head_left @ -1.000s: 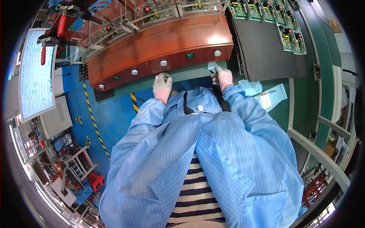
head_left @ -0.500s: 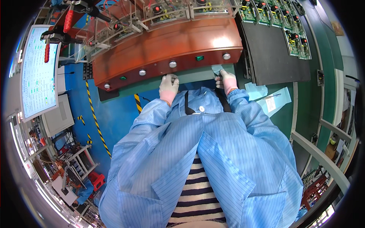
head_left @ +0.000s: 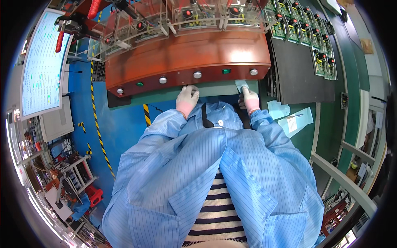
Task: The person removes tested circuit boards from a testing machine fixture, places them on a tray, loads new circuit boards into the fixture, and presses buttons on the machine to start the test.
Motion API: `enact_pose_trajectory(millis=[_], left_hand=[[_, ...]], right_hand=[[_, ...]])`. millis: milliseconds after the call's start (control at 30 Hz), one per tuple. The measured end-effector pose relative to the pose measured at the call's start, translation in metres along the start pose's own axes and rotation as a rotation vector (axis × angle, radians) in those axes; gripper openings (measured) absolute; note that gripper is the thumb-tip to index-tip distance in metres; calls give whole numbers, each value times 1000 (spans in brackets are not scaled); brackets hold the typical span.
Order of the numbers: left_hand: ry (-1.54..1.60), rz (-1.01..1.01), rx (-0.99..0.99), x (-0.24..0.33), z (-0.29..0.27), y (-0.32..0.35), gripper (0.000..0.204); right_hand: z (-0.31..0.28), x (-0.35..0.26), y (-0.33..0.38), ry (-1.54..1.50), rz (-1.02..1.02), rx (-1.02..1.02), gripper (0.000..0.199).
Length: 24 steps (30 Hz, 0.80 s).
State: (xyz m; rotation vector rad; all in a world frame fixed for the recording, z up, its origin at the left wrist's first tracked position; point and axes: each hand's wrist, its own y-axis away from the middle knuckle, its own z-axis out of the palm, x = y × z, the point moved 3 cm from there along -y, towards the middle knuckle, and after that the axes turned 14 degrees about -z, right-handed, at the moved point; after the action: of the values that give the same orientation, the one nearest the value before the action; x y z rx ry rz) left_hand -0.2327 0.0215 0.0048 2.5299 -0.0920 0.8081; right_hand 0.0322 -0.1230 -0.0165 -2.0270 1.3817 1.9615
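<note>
— Left hand (head_left: 187, 98)?
— Gloved, resting flat on the green surface (head_left: 215, 89), just below the red-brown console (head_left: 186, 58). Fingers spread against the front edge, under the row of round buttons (head_left: 197, 75). Open, gripping nothing.

— Right hand (head_left: 249, 99)?
— Also gloved, below the console's right end. Fingertips pressed on a small pale sheet (head_left: 242, 85) lying on the surface, just under the rightmost button. Pinched or merely touched: cannot tell.

— Around the console?
— Clear-covered fixtures (head_left: 165, 20) along its far side. Green circuit boards (head_left: 302, 29) on a dark mat (head_left: 302, 74) to its right. Pale blue bags (head_left: 289, 118) below that mat. Monitor (head_left: 41, 66) well to the console's left, above blue floor (head_left: 120, 124) with yellow-black tape.
</note>
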Motion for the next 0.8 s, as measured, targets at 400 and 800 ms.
enact_pose_trajectory(millis=[400,800], left_hand=[[-190,38,-48,-1,0,-14,56],[-128,47,-131,-4,-6,-10,48]], right_hand=[[62,10,1,349,-575,-307,48],[65,32,-13,-78,-337,-319,37]])
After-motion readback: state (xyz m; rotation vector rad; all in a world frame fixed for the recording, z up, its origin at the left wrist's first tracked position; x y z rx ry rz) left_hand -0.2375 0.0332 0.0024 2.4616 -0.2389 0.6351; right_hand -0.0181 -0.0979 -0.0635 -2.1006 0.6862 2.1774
